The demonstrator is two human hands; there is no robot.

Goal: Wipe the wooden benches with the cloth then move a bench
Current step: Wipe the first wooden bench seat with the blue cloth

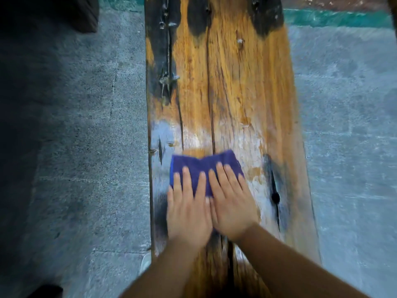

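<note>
A long wooden bench (232,82) runs away from me down the middle of the view, orange-brown with black patches and long cracks. A folded blue-purple cloth (204,163) lies flat on its near part. My left hand (188,209) and my right hand (231,203) press side by side on the cloth, palms down, fingers spread and pointing away from me. The hands cover the near half of the cloth. A pale, worn-looking patch of wood surrounds the cloth. The hands look blurred with motion.
Grey concrete floor (86,147) lies on both sides of the bench. A green strip (339,18) crosses the floor at the far right. A dark object (81,16) sits at the top left, and a pale shoe tip (146,262) shows by the bench's left edge.
</note>
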